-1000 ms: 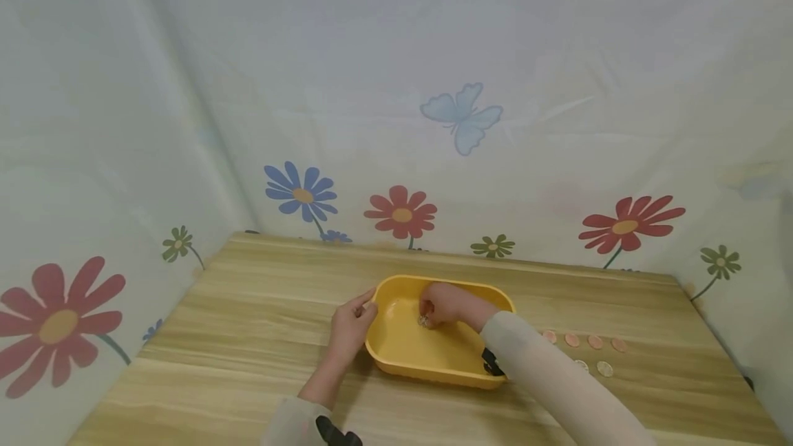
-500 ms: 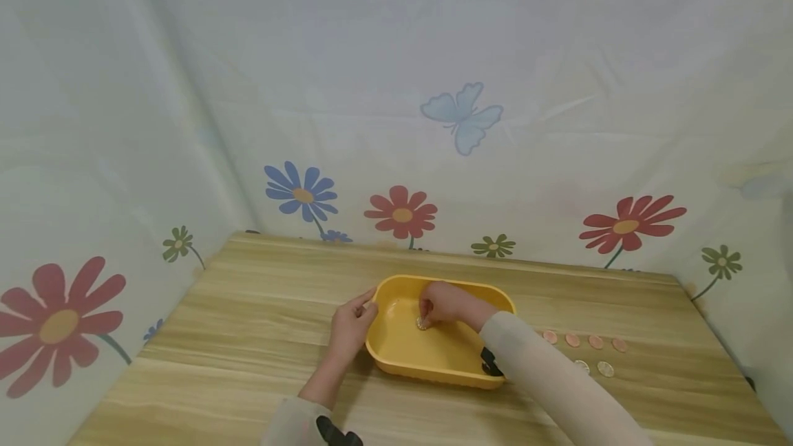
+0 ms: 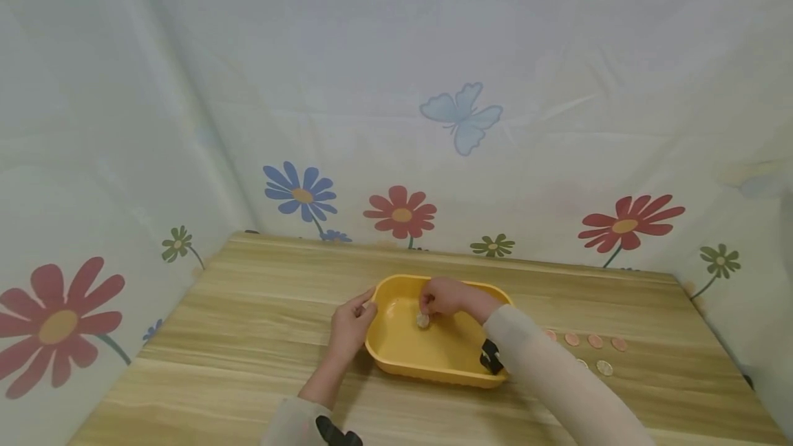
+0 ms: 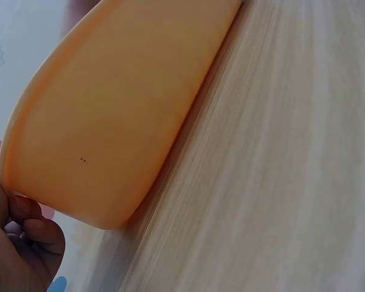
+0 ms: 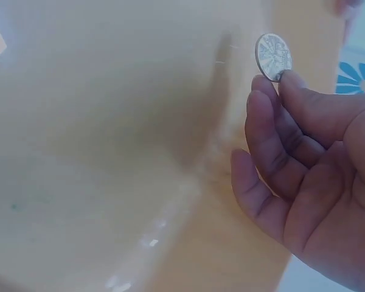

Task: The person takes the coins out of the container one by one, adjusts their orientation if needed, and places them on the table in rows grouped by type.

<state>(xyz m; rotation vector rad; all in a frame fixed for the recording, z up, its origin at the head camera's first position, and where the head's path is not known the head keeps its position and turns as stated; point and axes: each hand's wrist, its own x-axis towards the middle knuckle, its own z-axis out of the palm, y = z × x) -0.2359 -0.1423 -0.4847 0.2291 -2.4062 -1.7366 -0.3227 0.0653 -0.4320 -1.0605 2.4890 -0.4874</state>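
A yellow plastic basin (image 3: 434,367) stands on the wooden table. My left hand (image 3: 350,329) grips its left rim; in the left wrist view, the thumb and curled fingers (image 4: 44,234) pinch the edge. Inside the basin, my right hand (image 3: 442,298) pinches a silvery coin (image 3: 423,321) between thumb and fingertips. The right wrist view shows that coin (image 5: 272,58) held by its edge, with a raised ray-like pattern on its face. It looks raised off the basin's floor in that view.
Right of the basin, copper-coloured coins (image 3: 595,341) lie in a row. In front of them lie silvery coins (image 3: 604,367), one partly hidden by the right sleeve (image 3: 557,377). A flower-printed cloth (image 3: 533,177) hangs behind the table.
My right hand has shifted slightly up in the head view, and the coin shows more of its face below the fingertips. The left hand and the basin have stayed put.
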